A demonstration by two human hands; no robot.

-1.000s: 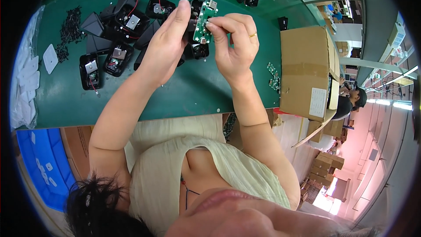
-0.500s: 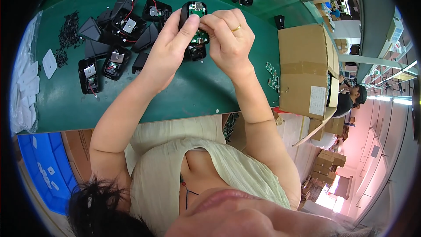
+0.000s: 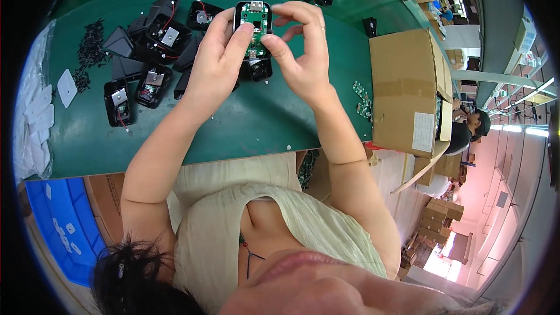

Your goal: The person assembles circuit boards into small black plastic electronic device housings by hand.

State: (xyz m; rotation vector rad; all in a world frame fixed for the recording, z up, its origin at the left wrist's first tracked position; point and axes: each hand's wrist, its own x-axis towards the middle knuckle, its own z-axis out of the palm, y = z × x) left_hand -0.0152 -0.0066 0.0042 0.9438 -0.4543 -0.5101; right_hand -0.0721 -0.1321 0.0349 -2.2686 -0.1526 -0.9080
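My left hand is wrapped round a small black plastic housing, thumb lying over its face. A green circuit board with metal connectors at both ends sits inside the housing, facing up. On its right side is my right hand, fingers parted and curved, with nothing seen between them. The right thumb tip is at the board's right edge; whether it presses there I cannot tell. Just below the held piece, another black housing rests on the green table.
Several black housings with metal blocks and red wires lie left. Beyond them are a pile of small black parts and white plates in plastic. A cardboard box stands right, beside loose circuit boards. A blue bin sits lower left.
My right hand has opened from a pinch over the board and drawn slightly away to the right. The housing now faces up more squarely, showing more of the board.
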